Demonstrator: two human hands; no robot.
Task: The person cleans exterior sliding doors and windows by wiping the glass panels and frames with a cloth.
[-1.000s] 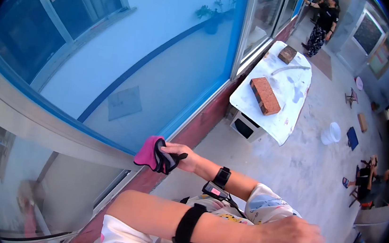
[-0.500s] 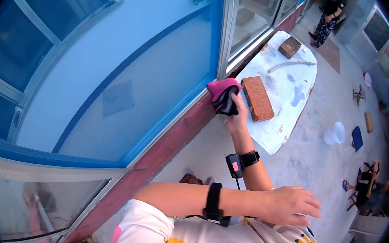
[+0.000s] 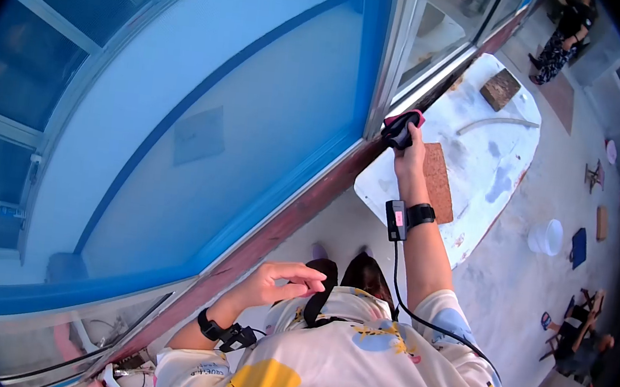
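My right hand (image 3: 411,150) grips a folded pink-and-black bundle (image 3: 403,129) that looks soft, perhaps cloth. It is at the lower corner of the silver window frame (image 3: 384,103), though contact is hard to tell. Under the right forearm lies a reddish brick (image 3: 438,184) on a white board-like table (image 3: 506,157), partly covered by the arm. My left hand (image 3: 290,278) hovers in front of my torso, holding nothing, with fingers stretched and thumb apart. A large blue-tinted window pane (image 3: 273,114) fills the left side.
A darker brick (image 3: 500,89) and a thin curved strip (image 3: 495,122) lie farther along the white surface. On the floor stand a white bucket (image 3: 546,237) and a dark blue item (image 3: 579,248). One person (image 3: 564,39) stands at the back; another (image 3: 582,332) sits at right.
My left arm has swung from across my body on the right back to the left. My right hand has moved right and slightly up with the bundle, and the view has shifted.
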